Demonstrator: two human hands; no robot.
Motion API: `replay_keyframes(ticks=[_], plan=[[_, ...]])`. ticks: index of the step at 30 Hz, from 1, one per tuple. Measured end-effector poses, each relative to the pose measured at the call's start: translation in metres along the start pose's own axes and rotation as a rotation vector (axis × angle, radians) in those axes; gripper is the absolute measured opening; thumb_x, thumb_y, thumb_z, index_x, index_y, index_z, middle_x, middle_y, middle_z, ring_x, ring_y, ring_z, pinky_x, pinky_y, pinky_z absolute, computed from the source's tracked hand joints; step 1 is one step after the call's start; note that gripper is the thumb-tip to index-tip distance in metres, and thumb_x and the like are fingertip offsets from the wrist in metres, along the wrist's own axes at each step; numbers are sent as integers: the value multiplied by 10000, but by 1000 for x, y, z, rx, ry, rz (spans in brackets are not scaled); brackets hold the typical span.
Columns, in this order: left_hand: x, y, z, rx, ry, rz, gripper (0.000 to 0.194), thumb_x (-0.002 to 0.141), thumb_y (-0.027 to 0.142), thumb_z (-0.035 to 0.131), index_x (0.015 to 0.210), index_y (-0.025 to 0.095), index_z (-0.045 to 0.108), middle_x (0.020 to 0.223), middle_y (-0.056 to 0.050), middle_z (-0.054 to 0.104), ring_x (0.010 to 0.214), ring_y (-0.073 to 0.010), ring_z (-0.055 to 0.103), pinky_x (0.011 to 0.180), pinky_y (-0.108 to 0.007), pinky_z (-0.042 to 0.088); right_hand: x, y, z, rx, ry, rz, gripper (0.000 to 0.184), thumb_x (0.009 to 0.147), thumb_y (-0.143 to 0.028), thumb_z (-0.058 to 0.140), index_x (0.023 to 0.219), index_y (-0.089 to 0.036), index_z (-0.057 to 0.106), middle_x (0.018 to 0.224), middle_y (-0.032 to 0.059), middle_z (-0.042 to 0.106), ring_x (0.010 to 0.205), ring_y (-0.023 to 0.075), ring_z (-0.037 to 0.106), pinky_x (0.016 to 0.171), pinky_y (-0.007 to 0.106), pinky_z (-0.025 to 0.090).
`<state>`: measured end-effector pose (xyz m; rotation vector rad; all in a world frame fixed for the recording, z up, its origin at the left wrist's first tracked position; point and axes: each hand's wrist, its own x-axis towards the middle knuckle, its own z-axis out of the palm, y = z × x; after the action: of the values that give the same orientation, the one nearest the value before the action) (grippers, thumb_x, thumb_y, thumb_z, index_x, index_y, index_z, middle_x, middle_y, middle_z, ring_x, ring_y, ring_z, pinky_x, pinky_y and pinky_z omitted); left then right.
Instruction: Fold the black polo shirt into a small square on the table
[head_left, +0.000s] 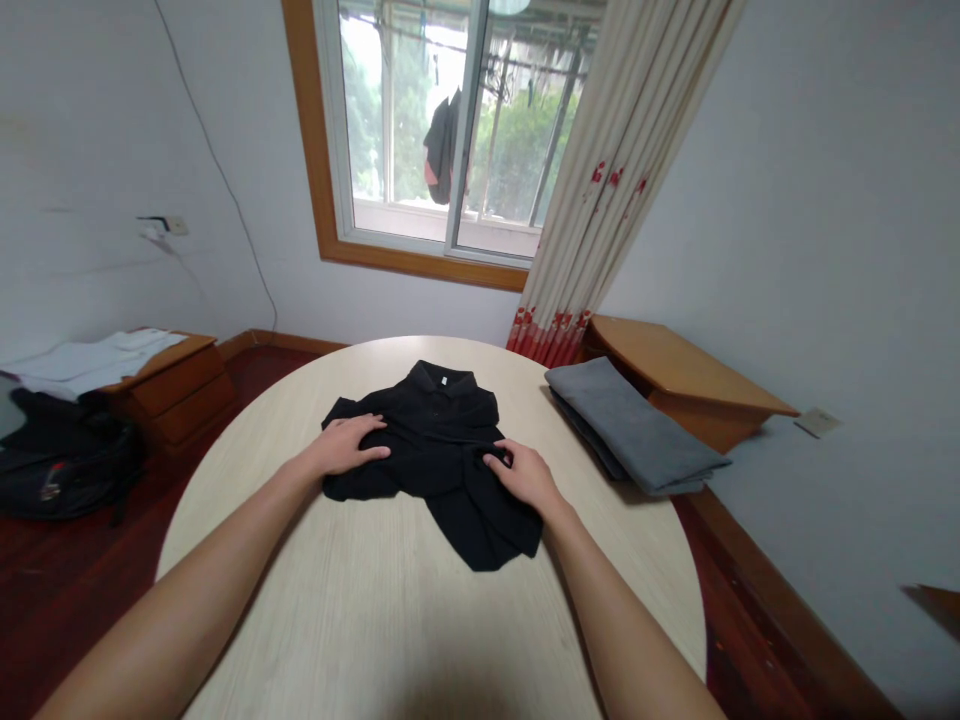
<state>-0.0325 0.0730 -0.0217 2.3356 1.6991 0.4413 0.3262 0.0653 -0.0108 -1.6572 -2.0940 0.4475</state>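
A black collared shirt (439, 440) lies partly folded on the round pale wooden table (360, 620), collar pointing away from me. My left hand (349, 446) rests flat on the shirt's left side, fingers spread over the cloth. On the right side, my right hand (525, 472) presses down with its fingertips pinching a fold of the fabric. One flap of the shirt hangs toward me below my right hand.
Folded grey garments (634, 425) sit stacked at the table's right edge. A low wooden cabinet (679, 375) stands behind them by the curtain (600, 200). At left a wooden nightstand (169, 385) holds white cloth, with a dark bag (64, 465) on the floor.
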Motion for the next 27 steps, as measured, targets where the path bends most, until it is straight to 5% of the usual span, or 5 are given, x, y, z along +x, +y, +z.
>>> replay_keyframes(ticks=[7,16,22,24,27], plan=[[8,-25,7,39,68,-101,738,805,763,499,1316,243,612,1533,-93,476,1430,-334,408,1180,-568,256,-1,-8,-1,38,-80,43,197,885,-413,608,818,-228,623,731,7,657,690,182,592,597,265,319],[9,-29,8,-28,75,-112,715,784,759,534,1286,259,631,1521,-83,494,1422,-330,421,1189,-569,238,5,8,9,177,26,43,242,810,-420,618,707,-226,516,708,12,641,681,186,581,603,266,347],[9,-30,4,-39,43,-116,646,805,686,562,1284,260,637,1525,-79,488,1413,-320,435,1193,-554,238,10,28,5,820,-103,112,302,638,-423,771,711,-184,602,682,18,659,624,174,593,559,267,439],[10,-29,3,-18,41,-121,593,816,641,576,1268,263,651,1514,-78,502,1398,-325,455,1190,-556,245,16,39,0,1081,25,215,302,614,-391,794,728,-181,610,665,19,663,581,161,592,520,260,463],[10,-27,1,27,73,-145,487,844,565,580,1225,277,680,1489,-71,533,1373,-333,484,1182,-569,253,27,57,-4,1234,383,329,322,632,-401,788,826,-200,626,742,34,699,661,190,657,572,287,551]])
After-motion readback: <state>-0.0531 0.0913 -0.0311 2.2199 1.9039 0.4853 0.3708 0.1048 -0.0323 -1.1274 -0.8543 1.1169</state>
